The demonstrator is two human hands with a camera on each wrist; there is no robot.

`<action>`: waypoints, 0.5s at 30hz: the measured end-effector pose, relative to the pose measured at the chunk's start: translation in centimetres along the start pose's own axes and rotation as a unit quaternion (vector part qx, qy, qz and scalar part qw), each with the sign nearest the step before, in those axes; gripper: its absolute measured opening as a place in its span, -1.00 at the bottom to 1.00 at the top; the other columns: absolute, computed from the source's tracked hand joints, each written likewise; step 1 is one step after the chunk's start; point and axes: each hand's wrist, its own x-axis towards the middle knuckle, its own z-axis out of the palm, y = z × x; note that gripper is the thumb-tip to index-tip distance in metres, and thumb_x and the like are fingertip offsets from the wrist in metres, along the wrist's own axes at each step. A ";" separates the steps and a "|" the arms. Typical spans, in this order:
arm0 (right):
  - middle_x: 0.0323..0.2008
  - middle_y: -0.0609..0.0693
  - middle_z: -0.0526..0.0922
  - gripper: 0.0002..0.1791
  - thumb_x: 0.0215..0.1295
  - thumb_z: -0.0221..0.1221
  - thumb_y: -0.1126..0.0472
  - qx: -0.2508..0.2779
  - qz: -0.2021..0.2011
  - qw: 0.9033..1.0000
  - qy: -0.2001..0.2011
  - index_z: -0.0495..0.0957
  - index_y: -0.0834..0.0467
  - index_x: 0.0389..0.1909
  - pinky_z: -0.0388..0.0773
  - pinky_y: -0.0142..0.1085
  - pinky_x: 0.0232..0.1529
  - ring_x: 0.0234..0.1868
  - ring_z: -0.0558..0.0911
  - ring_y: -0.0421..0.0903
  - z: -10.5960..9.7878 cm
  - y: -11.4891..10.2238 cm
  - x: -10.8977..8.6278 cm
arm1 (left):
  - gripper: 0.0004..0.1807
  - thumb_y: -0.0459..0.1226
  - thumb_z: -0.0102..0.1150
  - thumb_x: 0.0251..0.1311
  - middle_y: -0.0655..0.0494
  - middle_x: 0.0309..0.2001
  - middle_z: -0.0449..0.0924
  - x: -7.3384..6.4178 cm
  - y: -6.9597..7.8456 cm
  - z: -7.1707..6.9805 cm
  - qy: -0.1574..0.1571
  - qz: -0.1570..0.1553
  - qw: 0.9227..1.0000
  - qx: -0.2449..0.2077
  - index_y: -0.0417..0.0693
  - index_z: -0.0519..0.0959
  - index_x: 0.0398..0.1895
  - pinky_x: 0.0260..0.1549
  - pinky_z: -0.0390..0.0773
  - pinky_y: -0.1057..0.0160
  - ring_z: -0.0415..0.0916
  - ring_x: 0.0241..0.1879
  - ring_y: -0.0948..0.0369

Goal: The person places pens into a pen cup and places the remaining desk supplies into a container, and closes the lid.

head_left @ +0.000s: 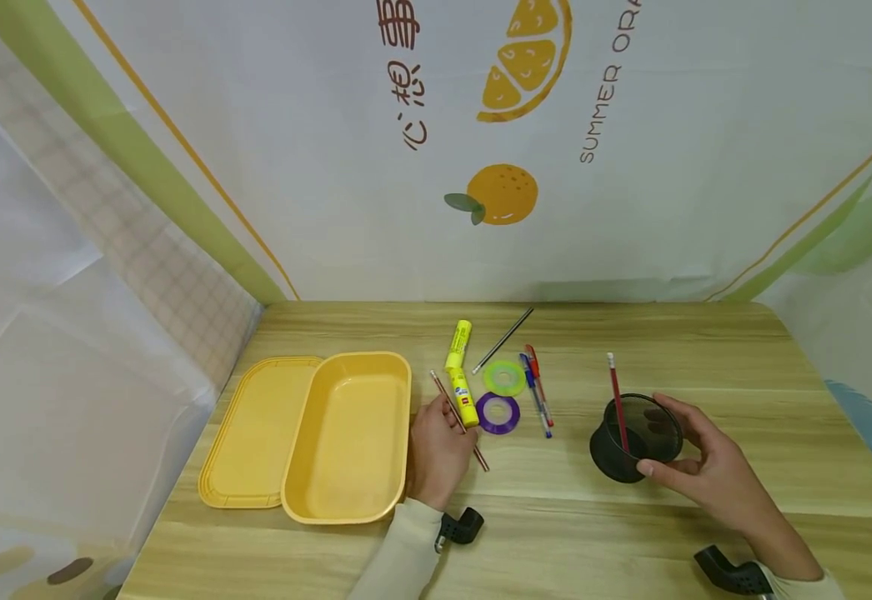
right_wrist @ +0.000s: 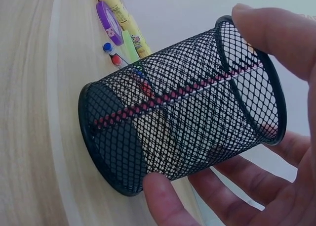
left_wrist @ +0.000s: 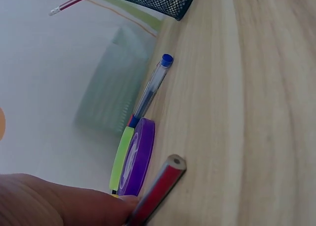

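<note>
My left hand (head_left: 442, 457) pinches a red pencil (head_left: 482, 458), low over the table beside the yellow box. In the left wrist view the blunt end of that pencil (left_wrist: 165, 181) points up past the fingers. On the right, my right hand (head_left: 717, 479) holds a black mesh pen cup (head_left: 610, 457) by its rim, thumb on the near side and fingers round the far side. Another red pencil (head_left: 615, 379) stands leaning inside the cup, its eraser end up. The right wrist view shows this pencil through the mesh (right_wrist: 182, 107). Whether the cup's base touches the table cannot be told.
Between the hands lie two yellow glue sticks (head_left: 463, 400), a purple tape roll (head_left: 512, 417), a green tape roll (head_left: 492, 379), a blue pen (head_left: 533, 383), a red pen (head_left: 542, 383) and a dark pencil (head_left: 507, 337). A yellow box (head_left: 346, 442) overlaps its lid (head_left: 256, 442) at left.
</note>
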 end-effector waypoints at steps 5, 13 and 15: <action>0.41 -0.37 0.36 -0.01 0.30 0.45 0.35 -0.001 0.000 1.000 0.003 0.17 -0.05 0.66 0.76 -0.29 -0.30 0.23 0.49 -0.58 0.0 0.0 0.0 | -0.62 -0.41 0.56 -0.08 0.07 -0.34 0.54 0.0 0.1 -0.2 -0.002 -0.001 1.000 0.019 -0.18 0.62 -0.17 -0.35 0.43 0.26 0.44 -0.31 0.21; 0.39 -0.35 0.38 -0.01 0.29 0.45 0.36 0.003 -0.003 1.000 0.004 0.18 -0.05 0.66 0.76 -0.30 -0.29 0.21 0.51 -0.55 0.2 0.0 0.2 | -0.37 -0.39 0.57 -0.08 0.02 -0.22 0.60 -0.1 0.3 -0.2 -0.008 -0.018 1.000 0.023 -0.31 0.63 0.16 -0.25 0.56 0.19 0.51 -0.22 0.17; 0.39 -0.34 0.39 -0.01 0.29 0.45 0.36 0.002 -0.004 1.000 0.004 0.18 -0.05 0.66 0.76 -0.31 -0.27 0.22 0.51 -0.55 0.2 0.0 0.3 | -0.32 -0.36 0.63 -0.07 0.02 -0.26 0.57 -0.2 0.3 -0.2 -0.007 -0.010 0.999 0.030 -0.34 0.62 0.20 -0.30 0.51 0.22 0.48 -0.25 0.17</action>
